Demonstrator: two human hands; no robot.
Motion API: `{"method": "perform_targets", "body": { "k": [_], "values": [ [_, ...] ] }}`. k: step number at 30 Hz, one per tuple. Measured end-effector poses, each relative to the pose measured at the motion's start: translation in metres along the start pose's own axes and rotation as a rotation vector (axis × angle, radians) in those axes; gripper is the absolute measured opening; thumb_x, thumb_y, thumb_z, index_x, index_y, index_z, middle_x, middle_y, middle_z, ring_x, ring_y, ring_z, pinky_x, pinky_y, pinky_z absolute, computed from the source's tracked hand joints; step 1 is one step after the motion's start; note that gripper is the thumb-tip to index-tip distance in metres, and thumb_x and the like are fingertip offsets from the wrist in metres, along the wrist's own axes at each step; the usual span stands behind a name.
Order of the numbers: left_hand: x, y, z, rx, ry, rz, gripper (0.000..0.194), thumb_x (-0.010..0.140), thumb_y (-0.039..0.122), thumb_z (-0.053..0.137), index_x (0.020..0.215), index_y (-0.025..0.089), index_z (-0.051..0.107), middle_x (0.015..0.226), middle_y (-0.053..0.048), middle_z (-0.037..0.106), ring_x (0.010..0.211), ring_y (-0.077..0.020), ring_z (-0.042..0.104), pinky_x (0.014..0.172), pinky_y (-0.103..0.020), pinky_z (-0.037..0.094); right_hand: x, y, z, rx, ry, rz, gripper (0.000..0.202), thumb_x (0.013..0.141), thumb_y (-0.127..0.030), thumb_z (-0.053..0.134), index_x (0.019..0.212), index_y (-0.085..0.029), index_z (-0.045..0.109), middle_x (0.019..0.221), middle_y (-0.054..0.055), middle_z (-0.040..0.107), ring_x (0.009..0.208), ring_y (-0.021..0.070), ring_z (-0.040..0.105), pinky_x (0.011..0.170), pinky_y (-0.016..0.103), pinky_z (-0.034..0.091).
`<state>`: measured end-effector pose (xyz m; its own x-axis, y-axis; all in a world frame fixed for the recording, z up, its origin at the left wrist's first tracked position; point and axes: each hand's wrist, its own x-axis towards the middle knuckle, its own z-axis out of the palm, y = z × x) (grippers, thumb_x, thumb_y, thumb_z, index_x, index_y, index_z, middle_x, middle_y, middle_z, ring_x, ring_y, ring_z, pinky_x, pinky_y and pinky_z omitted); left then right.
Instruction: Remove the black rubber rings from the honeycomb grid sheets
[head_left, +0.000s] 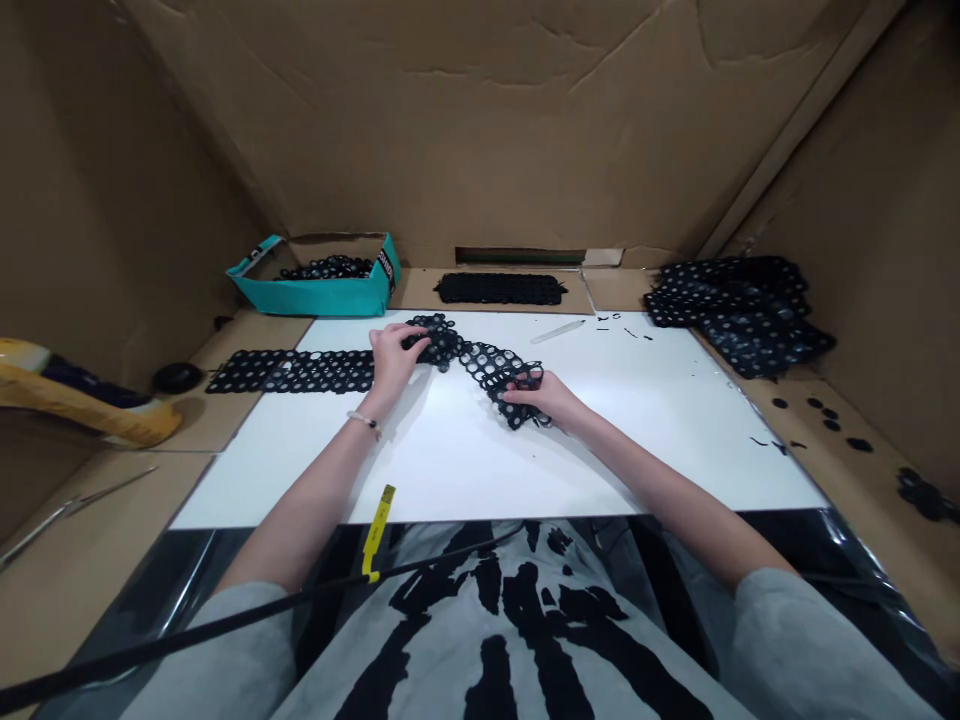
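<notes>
A long black strip of openwork fabric full of round holes (322,370) stretches across the white board (480,470). My left hand (397,352) is closed with its fingertips pinching a bunched part of the strip near the middle. Farther right, my right hand (546,396) grips the strip's right end, which is twisted and slightly crumpled. Between both hands the strip runs slanting down to the right. Its left part lies flat and reaches past the board's left edge.
A teal box (315,295) holds black openwork pieces. A folded black piece (501,289) lies behind the board, a dark pile (742,300) at right. A white pen-like tool (559,331), black scraps, scissors (75,505), a yellow roll (90,395) and a black cable (247,630) are around.
</notes>
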<state>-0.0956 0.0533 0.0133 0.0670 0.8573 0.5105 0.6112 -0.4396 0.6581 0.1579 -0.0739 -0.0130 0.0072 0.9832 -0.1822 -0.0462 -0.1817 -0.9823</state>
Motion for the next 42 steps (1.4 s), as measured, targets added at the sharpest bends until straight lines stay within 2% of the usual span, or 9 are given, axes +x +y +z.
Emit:
{"method": "perform_targets", "body": {
  "k": [3, 9, 14, 27, 29, 32, 34, 36, 42],
  "values": [
    [-0.014, 0.024, 0.000, 0.014, -0.006, 0.159, 0.018, 0.085, 0.034, 0.067, 0.095, 0.021, 0.076, 0.104, -0.009, 0.071, 0.106, -0.0282, 0.056, 0.099, -0.045, 0.038, -0.001, -0.001, 0.001, -0.012, 0.007, -0.004, 0.039, 0.050, -0.038, 0.090, 0.076, -0.016, 0.071, 0.079, 0.002, 0.072, 0.076, 0.0165, 0.064, 0.075, 0.030, 0.049],
    [-0.057, 0.073, 0.006, -0.173, -0.479, 0.476, 0.025, 0.080, 0.045, 0.076, 0.088, 0.022, 0.072, 0.090, -0.004, 0.074, 0.089, -0.0231, 0.058, 0.088, -0.039, 0.044, -0.006, -0.008, 0.004, -0.055, -0.010, -0.095, 0.035, 0.060, -0.043, 0.084, 0.079, -0.016, 0.073, 0.079, 0.002, 0.073, 0.078, 0.0176, 0.063, 0.078, 0.031, 0.047],
    [-0.069, 0.077, 0.017, -0.181, -0.486, 0.336, 0.019, 0.077, 0.037, 0.078, 0.084, 0.022, 0.070, 0.087, -0.003, 0.073, 0.086, -0.0229, 0.057, 0.081, -0.037, 0.046, -0.006, -0.009, 0.003, 0.044, -0.062, -0.104, 0.036, 0.061, -0.042, 0.084, 0.085, -0.017, 0.075, 0.087, 0.004, 0.075, 0.083, 0.0193, 0.066, 0.082, 0.032, 0.049],
    [-0.065, 0.069, 0.025, -0.294, -0.512, 0.031, 0.020, 0.083, 0.036, 0.066, 0.084, 0.020, 0.077, 0.085, -0.005, 0.076, 0.080, -0.0218, 0.063, 0.073, -0.033, 0.048, -0.003, -0.004, 0.003, 0.043, -0.100, -0.075, 0.036, 0.059, -0.036, 0.086, 0.084, -0.015, 0.071, 0.078, 0.001, 0.070, 0.057, 0.0103, 0.057, 0.058, 0.026, 0.048],
    [-0.056, 0.060, 0.026, -0.404, -0.464, -0.097, 0.023, 0.081, 0.038, 0.068, 0.084, 0.017, 0.077, 0.086, -0.007, 0.077, 0.081, -0.0226, 0.066, 0.075, -0.034, 0.050, -0.001, -0.001, 0.001, 0.035, -0.090, -0.062, 0.034, 0.059, -0.035, 0.086, 0.080, -0.014, 0.070, 0.074, 0.001, 0.069, 0.055, 0.0103, 0.056, 0.055, 0.026, 0.047],
    [-0.033, 0.040, 0.017, -0.466, -0.195, -0.214, 0.027, 0.083, 0.038, 0.066, 0.091, 0.014, 0.075, 0.091, -0.009, 0.077, 0.087, -0.0234, 0.068, 0.081, -0.035, 0.051, 0.001, 0.002, -0.001, 0.028, -0.069, -0.030, 0.034, 0.056, -0.034, 0.088, 0.076, -0.014, 0.068, 0.071, 0.000, 0.067, 0.054, 0.0108, 0.056, 0.053, 0.026, 0.046],
    [-0.019, 0.026, 0.007, -0.354, 0.025, -0.178, 0.024, 0.084, 0.035, 0.065, 0.092, 0.015, 0.076, 0.092, -0.009, 0.076, 0.091, -0.0234, 0.067, 0.086, -0.037, 0.050, 0.001, 0.003, -0.002, 0.023, -0.059, -0.022, 0.035, 0.056, -0.033, 0.088, 0.077, -0.014, 0.069, 0.071, 0.000, 0.067, 0.054, 0.0110, 0.057, 0.053, 0.026, 0.047],
    [-0.008, 0.012, -0.001, -0.183, 0.132, -0.085, 0.017, 0.084, 0.031, 0.066, 0.089, 0.018, 0.077, 0.093, -0.007, 0.075, 0.096, -0.0246, 0.063, 0.093, -0.041, 0.046, 0.000, 0.002, -0.001, 0.021, -0.055, -0.020, 0.034, 0.056, -0.033, 0.088, 0.078, -0.014, 0.070, 0.071, 0.000, 0.068, 0.054, 0.0111, 0.057, 0.054, 0.027, 0.047],
    [-0.003, 0.000, -0.003, 0.146, 0.058, 0.070, 0.011, 0.082, 0.026, 0.070, 0.089, 0.022, 0.077, 0.105, -0.010, 0.070, 0.111, -0.0327, 0.048, 0.099, -0.050, 0.038, -0.002, -0.001, 0.001, 0.041, -0.042, 0.009, 0.034, 0.055, -0.032, 0.088, 0.079, -0.015, 0.070, 0.070, 0.001, 0.069, 0.055, 0.0119, 0.058, 0.056, 0.028, 0.048]
  ]
}}
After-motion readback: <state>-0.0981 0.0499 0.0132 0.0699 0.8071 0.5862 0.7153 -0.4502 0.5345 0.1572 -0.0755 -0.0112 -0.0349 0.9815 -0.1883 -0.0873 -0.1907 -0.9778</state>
